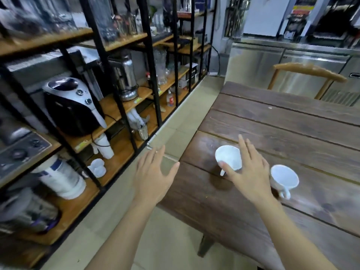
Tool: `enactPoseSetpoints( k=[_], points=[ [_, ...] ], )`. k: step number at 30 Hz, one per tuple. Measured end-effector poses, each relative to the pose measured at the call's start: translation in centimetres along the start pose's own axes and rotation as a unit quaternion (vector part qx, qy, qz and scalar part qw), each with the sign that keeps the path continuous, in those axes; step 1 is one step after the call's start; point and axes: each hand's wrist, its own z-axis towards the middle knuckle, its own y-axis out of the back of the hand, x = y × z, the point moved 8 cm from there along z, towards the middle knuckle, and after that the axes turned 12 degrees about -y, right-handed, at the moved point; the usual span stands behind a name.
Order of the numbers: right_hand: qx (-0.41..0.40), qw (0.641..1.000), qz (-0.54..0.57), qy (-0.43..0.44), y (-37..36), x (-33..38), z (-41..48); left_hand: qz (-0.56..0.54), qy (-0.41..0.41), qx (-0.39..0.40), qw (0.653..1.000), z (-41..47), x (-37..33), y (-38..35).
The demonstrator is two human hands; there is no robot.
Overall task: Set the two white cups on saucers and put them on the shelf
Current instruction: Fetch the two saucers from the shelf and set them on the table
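Cups are sitting on the wooden table [292,121]: one cup [228,156] is peeking out under the right hand [247,168], the other cup [284,176] just beside it. Both hands are spread wide and holding nothing, the left hand [153,176] hanging off the table's edge.

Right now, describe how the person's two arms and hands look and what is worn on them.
Both forearms are bare with no sleeves in view. The left hand seems to carry a thin ring on one of its fingers, though it is blurred. The right hand shows no ring, glove, or watch. No wristbands or markings show on either arm.
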Motion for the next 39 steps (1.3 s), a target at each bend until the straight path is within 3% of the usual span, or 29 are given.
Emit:
enactPoseSetpoints(
  k=[8,15,19,25,33,39],
  points=[
    [0.046,0.987,0.017,0.151,-6.3,18.4,-6.7,0.055,0.076,-0.094,0.991,-7.7,14.2,12.8],
    [0.07,0.952,0.07,0.288,-12.1,37.8,-17.1,0.141,0.168,-0.202,0.955,-19.6,27.0,25.9],
    [0.1,0.919,0.087,0.372,-15.2,47.7,-23.7,0.182,0.226,-0.23,0.929,-26.2,32.4,31.6],
    [0.171,0.836,0.124,0.506,-19.3,59.9,-33.6,0.225,0.317,-0.281,0.877,-33.6,39.3,37.5],
    [0.25,0.77,0.153,0.567,-27.6,73.1,-42.3,0.248,0.402,-0.308,0.826,-38.4,50.8,42.6],
    [0.263,0.757,0.142,0.581,-33.0,82.7,-44.8,0.249,0.434,-0.318,0.805,-39.5,60.0,46.3]
  ],
)
